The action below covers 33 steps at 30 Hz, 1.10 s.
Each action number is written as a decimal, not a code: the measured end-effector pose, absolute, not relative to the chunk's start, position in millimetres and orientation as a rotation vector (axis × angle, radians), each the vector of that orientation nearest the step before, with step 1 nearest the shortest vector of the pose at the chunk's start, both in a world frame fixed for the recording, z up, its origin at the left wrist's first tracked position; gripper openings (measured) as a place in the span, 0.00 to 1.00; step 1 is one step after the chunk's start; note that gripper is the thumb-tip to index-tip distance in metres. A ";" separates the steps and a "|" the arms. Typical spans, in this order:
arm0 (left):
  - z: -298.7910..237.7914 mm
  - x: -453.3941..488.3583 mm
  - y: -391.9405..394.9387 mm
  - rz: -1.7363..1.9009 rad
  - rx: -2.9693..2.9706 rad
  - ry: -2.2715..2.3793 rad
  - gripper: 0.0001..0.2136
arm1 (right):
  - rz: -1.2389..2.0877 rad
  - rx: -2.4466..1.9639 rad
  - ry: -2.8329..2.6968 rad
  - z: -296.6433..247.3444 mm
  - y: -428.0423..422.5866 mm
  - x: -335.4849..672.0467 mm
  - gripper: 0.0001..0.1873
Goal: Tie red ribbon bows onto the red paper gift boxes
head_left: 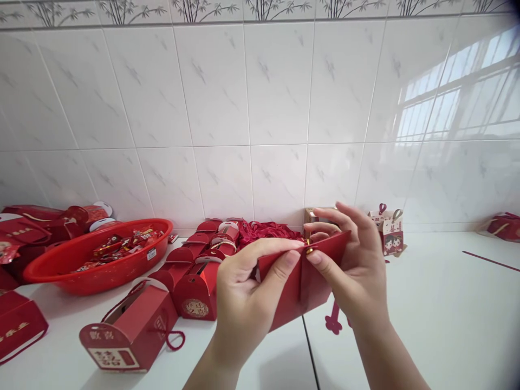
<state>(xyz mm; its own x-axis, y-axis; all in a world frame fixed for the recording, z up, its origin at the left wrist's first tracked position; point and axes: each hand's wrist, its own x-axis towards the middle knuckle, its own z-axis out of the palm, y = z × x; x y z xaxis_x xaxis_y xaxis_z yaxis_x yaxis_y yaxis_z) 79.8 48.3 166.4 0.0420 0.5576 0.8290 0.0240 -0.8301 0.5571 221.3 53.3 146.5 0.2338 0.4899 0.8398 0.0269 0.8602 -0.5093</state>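
Both of my hands hold one red paper gift box [303, 281] up above the white table [426, 325]. My left hand [244, 292] grips its left half, thumb and forefinger pinched along the top flap. My right hand [357, 265] grips the right half, fingers curled over the top edge where a small gold piece shows. The box's lower part is hidden behind my hands.
A red oval basin [60, 265] of wrapped sweets sits at the left. Several finished red boxes [134, 330] stand before it and in a row towards the tiled wall [260, 108]. A small printed box [390, 230] stands at the back right, another red box [504, 225] far right.
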 end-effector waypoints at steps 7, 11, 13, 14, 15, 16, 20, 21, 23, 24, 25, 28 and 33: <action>161.8 80.0 51.3 1.648 2.159 0.691 0.17 | 0.455 -0.522 -1.211 146.7 53.2 225.1 0.12; 155.0 83.7 60.3 1.718 2.276 0.949 0.40 | 0.389 -0.579 -1.179 147.1 53.0 224.4 0.11; 154.9 82.7 65.1 1.752 2.300 0.989 0.40 | 0.327 -0.601 -1.185 147.7 52.0 225.0 0.11; 156.1 80.5 66.7 1.771 2.293 0.999 0.39 | 0.294 -0.607 -1.189 147.9 51.5 225.9 0.11; 158.2 77.0 67.5 1.789 2.273 1.017 0.38 | 0.266 -0.610 -1.195 148.1 51.0 227.2 0.11; 160.9 72.2 67.5 1.794 2.251 1.044 0.34 | 0.243 -0.610 -1.204 148.2 50.7 228.8 0.11; 173.6 45.0 60.9 1.631 2.314 1.204 0.10 | 0.162 -0.602 -1.289 148.8 51.7 237.8 0.11; 176.3 37.9 58.3 1.597 2.353 1.212 0.07 | 0.143 -0.602 -1.332 149.0 52.1 240.2 0.11; 180.2 26.7 53.3 1.662 2.392 1.095 0.04 | 0.126 -0.592 -1.461 149.3 52.4 244.5 0.11; 181.3 23.4 51.0 1.729 2.380 0.978 0.03 | 0.131 -0.576 -1.540 149.4 52.1 246.0 0.11; 181.8 21.9 49.0 1.792 2.348 0.833 0.03 | 0.145 -0.551 -1.620 149.4 51.6 247.0 0.11; 180.2 28.7 45.1 1.941 2.107 0.462 0.03 | 0.196 -0.443 -1.787 149.4 48.4 245.6 0.12; 173.9 52.1 45.6 1.755 1.830 0.554 0.27 | 0.205 -0.256 -1.872 150.8 43.2 238.8 0.11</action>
<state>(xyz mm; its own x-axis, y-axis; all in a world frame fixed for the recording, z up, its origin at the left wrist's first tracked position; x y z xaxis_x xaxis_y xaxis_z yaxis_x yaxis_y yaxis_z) 52.1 45.6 173.9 0.0675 0.6300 0.7737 -0.0721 -0.7703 0.6336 238.8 43.2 150.8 -0.2997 0.2778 0.9127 0.0740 0.9605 -0.2681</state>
